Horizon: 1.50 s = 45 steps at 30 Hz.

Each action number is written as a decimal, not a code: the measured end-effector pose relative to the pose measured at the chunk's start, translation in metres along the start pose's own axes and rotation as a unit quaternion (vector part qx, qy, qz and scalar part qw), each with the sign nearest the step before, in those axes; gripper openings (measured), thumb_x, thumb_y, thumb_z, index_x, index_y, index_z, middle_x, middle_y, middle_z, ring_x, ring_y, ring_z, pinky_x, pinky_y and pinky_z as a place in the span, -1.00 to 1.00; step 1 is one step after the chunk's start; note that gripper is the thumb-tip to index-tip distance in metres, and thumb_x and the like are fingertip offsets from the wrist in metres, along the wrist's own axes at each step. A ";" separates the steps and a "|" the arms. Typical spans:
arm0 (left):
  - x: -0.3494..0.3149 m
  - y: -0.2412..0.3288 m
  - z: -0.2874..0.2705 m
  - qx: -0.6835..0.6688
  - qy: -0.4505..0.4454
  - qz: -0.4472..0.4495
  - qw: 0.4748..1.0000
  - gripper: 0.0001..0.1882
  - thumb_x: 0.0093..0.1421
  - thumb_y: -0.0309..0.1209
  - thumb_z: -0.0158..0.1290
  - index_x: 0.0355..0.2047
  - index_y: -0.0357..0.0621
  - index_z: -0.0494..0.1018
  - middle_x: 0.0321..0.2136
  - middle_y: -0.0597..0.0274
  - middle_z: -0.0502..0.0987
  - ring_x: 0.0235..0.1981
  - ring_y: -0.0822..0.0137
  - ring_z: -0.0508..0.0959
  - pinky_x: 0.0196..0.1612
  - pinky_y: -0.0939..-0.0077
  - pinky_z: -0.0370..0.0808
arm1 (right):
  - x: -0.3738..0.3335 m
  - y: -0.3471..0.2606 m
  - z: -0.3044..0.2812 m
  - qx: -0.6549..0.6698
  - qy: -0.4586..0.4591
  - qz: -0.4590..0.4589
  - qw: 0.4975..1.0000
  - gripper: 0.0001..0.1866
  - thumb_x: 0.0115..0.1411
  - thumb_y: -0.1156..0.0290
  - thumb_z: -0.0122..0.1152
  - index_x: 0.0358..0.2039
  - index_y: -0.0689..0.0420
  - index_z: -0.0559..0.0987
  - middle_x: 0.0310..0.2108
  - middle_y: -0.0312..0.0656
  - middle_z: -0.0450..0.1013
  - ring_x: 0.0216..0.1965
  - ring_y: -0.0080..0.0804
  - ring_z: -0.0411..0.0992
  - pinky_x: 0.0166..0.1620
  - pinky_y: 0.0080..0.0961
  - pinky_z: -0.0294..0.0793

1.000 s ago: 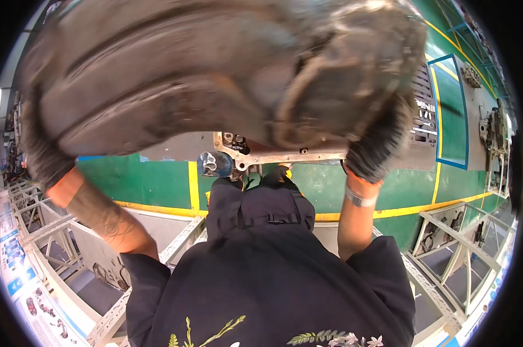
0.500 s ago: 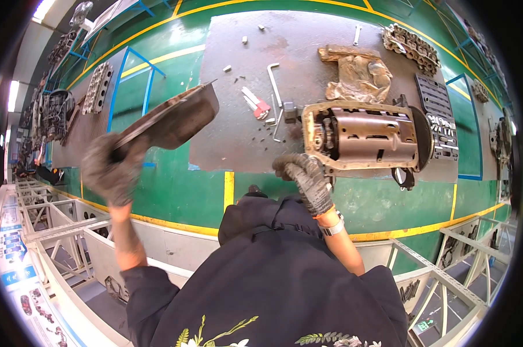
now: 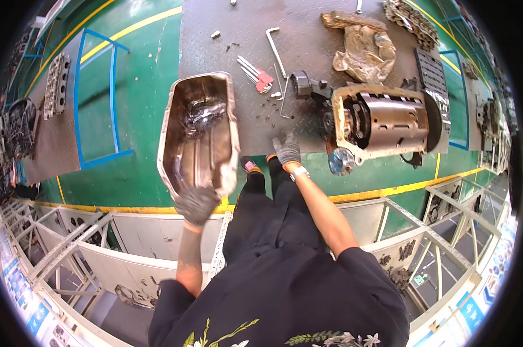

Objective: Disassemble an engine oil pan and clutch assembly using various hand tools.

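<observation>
My gloved left hand (image 3: 197,203) is closed on the near end of a metal oil pan (image 3: 176,136). The pan is held up at the left edge of the table, its hollow, oily inside toward me. My gloved right hand (image 3: 288,149) is at the table's front edge with its fingers apart and nothing in them; whether it touches the table I cannot tell. To its right lies an engine block (image 3: 383,122), its open underside showing a brown metal cover.
On the steel table (image 3: 250,130) lie a hex key set with a red holder (image 3: 264,81), a long bent bar (image 3: 276,52) and several small bolts. Farther back are a crumpled brown cloth (image 3: 365,55), a black tool tray (image 3: 432,78) and a cylinder head (image 3: 410,23). A blue frame (image 3: 112,107) stands left.
The oil pan has swung from nearly edge-on to show its inside, and my left hand has moved right and nearer to me. My right hand has drawn away from the engine block, fingers spread.
</observation>
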<state>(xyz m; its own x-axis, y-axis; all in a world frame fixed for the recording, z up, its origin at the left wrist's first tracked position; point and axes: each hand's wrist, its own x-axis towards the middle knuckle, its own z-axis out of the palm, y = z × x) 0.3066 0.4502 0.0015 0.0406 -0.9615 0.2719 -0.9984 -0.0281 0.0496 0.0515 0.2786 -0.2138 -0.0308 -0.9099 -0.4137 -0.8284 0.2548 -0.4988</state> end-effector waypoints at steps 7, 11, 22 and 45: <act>-0.069 0.021 0.060 -0.034 -0.081 0.000 0.996 -0.84 -0.16 -0.37 0.12 -0.51 0.12 0.40 -0.61 0.40 0.38 -0.58 0.33 0.44 -0.51 0.33 0.32 | 0.085 -0.063 0.046 -0.120 0.160 -0.178 0.964 0.09 -0.10 -0.14 0.30 0.37 0.04 0.05 0.33 -0.01 0.02 0.33 0.02 0.01 0.29 0.07 0.01; -0.066 0.024 0.094 -0.075 -0.168 0.013 0.983 -0.86 -0.11 -0.33 0.11 -0.50 0.16 0.40 -0.57 0.40 0.37 -0.54 0.35 0.44 -0.48 0.35 0.35 | 0.106 -0.067 0.056 -0.089 0.188 -0.192 0.959 0.07 -0.07 -0.18 0.26 0.36 0.09 0.08 0.36 -0.02 -0.02 0.34 0.00 0.00 0.28 0.05 -0.02; -0.035 0.013 0.167 -0.127 -0.279 0.024 0.952 -0.83 -0.03 -0.32 0.08 -0.38 0.04 0.44 -0.46 0.25 0.42 -0.33 0.19 0.47 -0.25 0.20 0.38 | 0.124 -0.059 0.061 -0.089 0.192 -0.325 0.922 -0.77 0.17 0.20 0.17 -0.28 0.07 0.53 -0.33 -0.06 0.48 -0.30 -0.07 0.45 -0.17 -0.10 0.37; -0.003 0.018 0.116 -0.161 -0.086 -0.160 0.970 -0.34 -0.02 -0.20 0.29 0.06 -0.17 0.35 0.05 -0.07 0.37 0.01 -0.02 0.42 0.04 0.13 0.33 | 0.066 -0.180 -0.002 0.230 0.085 -0.135 0.960 -0.61 0.20 0.07 0.12 -0.39 0.19 0.60 -0.42 0.10 0.53 -0.33 0.08 0.51 -0.24 -0.17 0.47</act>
<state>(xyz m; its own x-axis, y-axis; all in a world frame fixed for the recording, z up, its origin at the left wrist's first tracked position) 0.2837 0.4205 -0.1097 0.3113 -0.9498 0.0301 -0.8701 -0.2722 0.4110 0.1973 0.1722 -0.1493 0.0276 -0.9934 -0.1111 -0.4856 0.0838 -0.8702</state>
